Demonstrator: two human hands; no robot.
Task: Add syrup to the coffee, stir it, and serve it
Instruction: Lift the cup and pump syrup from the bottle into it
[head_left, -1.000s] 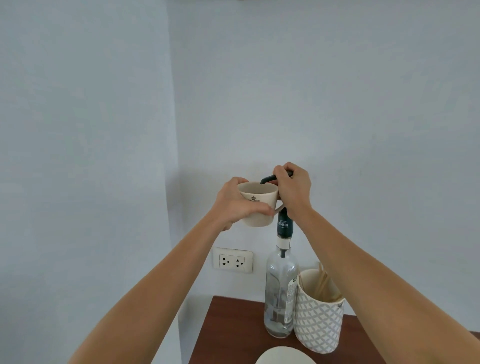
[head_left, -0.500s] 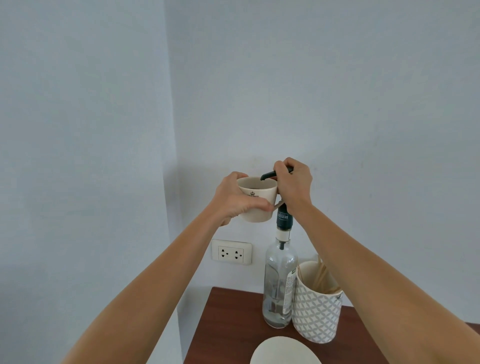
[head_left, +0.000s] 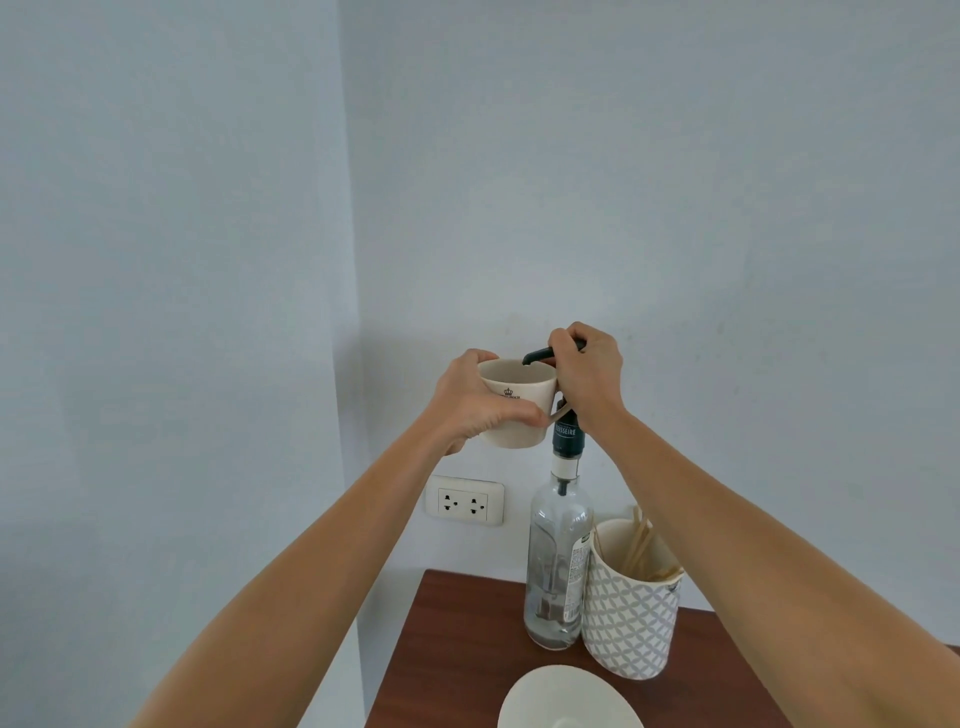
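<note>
My left hand (head_left: 475, 402) grips a cream mug (head_left: 519, 397) with a small crown logo and holds it up in the air. The mug's rim sits right under the black spout of the pump (head_left: 540, 356) on a clear glass syrup bottle (head_left: 556, 561). My right hand (head_left: 589, 376) is closed over the top of the pump head. The bottle stands on the dark wooden table (head_left: 467, 649) and looks nearly empty. The inside of the mug is hidden from here.
A patterned white cup (head_left: 631, 618) with wooden stir sticks (head_left: 641, 545) stands right of the bottle. A white saucer (head_left: 561, 699) lies at the table's near edge. A wall socket (head_left: 465, 501) sits on the back wall, left of the bottle. Walls close in behind and left.
The hands, mug and bottle sit a little higher in view, and more of the table and saucer shows. Both grips are unchanged.
</note>
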